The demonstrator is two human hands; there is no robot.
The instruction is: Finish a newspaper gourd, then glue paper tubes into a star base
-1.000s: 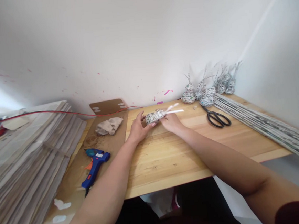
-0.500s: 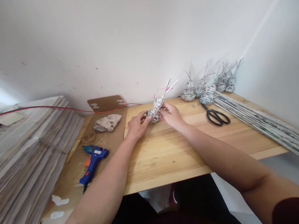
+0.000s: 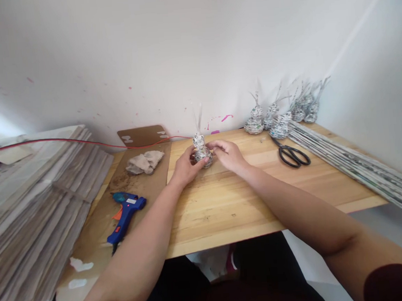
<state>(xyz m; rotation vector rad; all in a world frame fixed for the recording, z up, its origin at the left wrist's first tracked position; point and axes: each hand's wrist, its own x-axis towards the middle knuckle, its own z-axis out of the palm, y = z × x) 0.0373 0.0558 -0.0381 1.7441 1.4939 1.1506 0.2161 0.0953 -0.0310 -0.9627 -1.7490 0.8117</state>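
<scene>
Your left hand (image 3: 186, 168) grips the lower bulb (image 3: 201, 157) of the upright coiled-paper figure (image 3: 198, 141), far on the wooden table (image 3: 223, 209); your right hand (image 3: 228, 155) half-curls beside it — contact unclear. Likely light, fairly stiff: hold that bulb — spare the flimsy-looking top strips (image 3: 198, 119).

There are at least six paper figures (image 3: 199, 142), one glue gun (image 3: 123, 218), one cloth (image 3: 145, 163) and one pair of scissors (image 3: 287, 152).
</scene>
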